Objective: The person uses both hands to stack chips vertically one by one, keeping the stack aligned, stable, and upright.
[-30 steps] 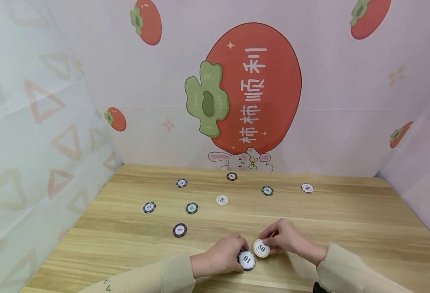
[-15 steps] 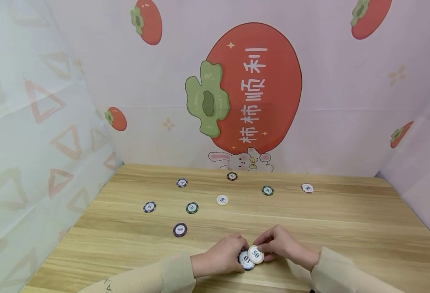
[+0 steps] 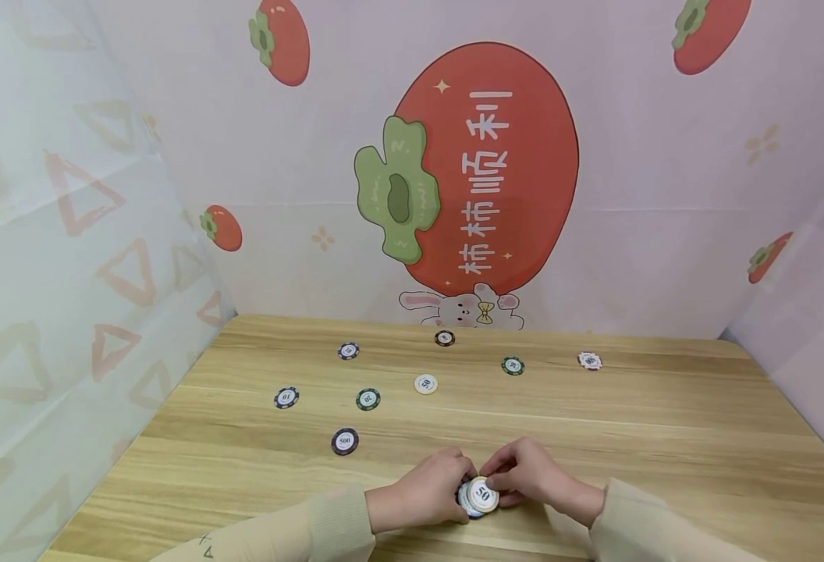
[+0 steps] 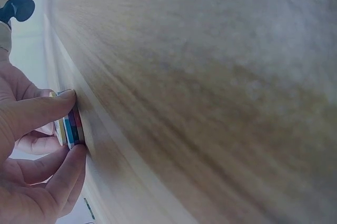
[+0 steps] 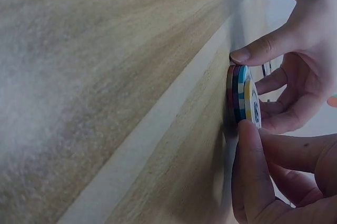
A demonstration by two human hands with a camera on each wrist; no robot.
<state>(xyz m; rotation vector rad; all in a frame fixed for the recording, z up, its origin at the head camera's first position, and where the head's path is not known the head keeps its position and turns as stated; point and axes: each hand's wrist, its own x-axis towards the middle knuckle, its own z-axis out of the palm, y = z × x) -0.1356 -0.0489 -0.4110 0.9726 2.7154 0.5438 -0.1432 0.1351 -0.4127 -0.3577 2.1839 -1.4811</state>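
Observation:
On the near part of the table, my left hand (image 3: 429, 488) grips the rim of a small stack of poker chips (image 3: 470, 506). A white poker chip marked 50 (image 3: 483, 495) with a yellow edge lies over the top of this stack, shifted slightly toward the right. My right hand (image 3: 531, 476) pinches that chip at its right side. Red, blue-and-white and yellow edges show in the stack (image 5: 239, 95) in the right wrist view. The left wrist view shows my left thumb (image 4: 45, 111) and fingers around the chips.
Loose chips lie beyond the hands: a dark 500 chip (image 3: 345, 442), a blue 10 chip (image 3: 286, 398), a green 20 chip (image 3: 367, 400), another 50 chip (image 3: 426, 384) and several more farther back. A patterned cloth wall (image 3: 637, 257) stands behind the wooden table (image 3: 665, 437).
My right hand has carried the 50 chip leftward and toward me, from beside the stack to over it. My left hand has kept its place on the stack.

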